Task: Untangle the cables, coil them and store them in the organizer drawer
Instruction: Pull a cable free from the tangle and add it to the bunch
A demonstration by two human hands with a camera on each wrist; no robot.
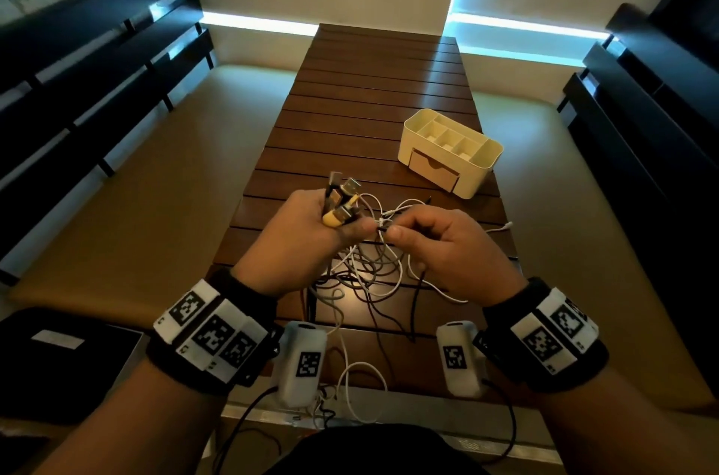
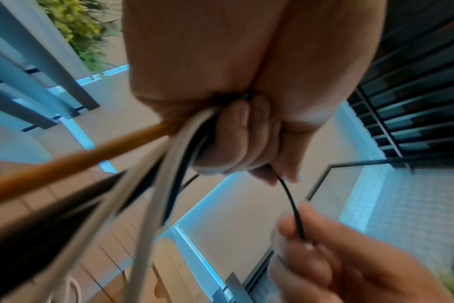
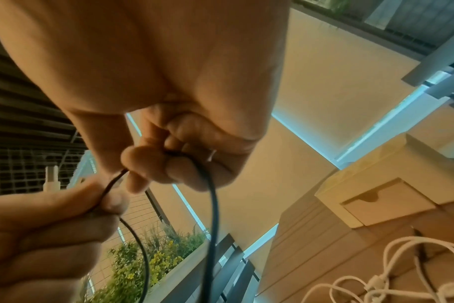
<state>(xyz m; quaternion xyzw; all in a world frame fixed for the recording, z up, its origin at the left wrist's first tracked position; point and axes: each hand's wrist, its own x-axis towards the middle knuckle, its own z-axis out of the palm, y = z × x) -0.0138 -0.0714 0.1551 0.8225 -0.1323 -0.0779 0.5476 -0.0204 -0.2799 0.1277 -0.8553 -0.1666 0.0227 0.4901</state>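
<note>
Head view: my left hand [image 1: 307, 237] is clenched around a bunch of cable plugs [image 1: 342, 198], whose metal ends stick up past my fingers. My right hand [image 1: 439, 245] pinches a thin black cable [image 1: 383, 228] that spans the short gap between the two hands. Below them the tangled cables [image 1: 369, 276], white, grey and dark, hang down onto the near end of the slatted wooden table [image 1: 381, 93] and trail over its near edge. The cream organizer [image 1: 451, 151] stands at the table's right edge, beyond my hands, its drawer [image 1: 434, 171] closed.

Left wrist view: my left hand [image 2: 236, 143] grips an orange cable [image 2: 65, 164], a white cable [image 2: 158, 194] and dark ones in the fist, and the thin black cable [image 2: 292, 203] runs from its fingertips to my right hand [image 2: 337, 256].

Right wrist view: my right hand [image 3: 174, 160] pinches the thin black cable [image 3: 213, 205] between thumb and fingers; my left hand [image 3: 44, 225] holds the same cable. The organizer [image 3: 381, 184] and white loops [image 3: 376, 283] lie on the table at right.
</note>
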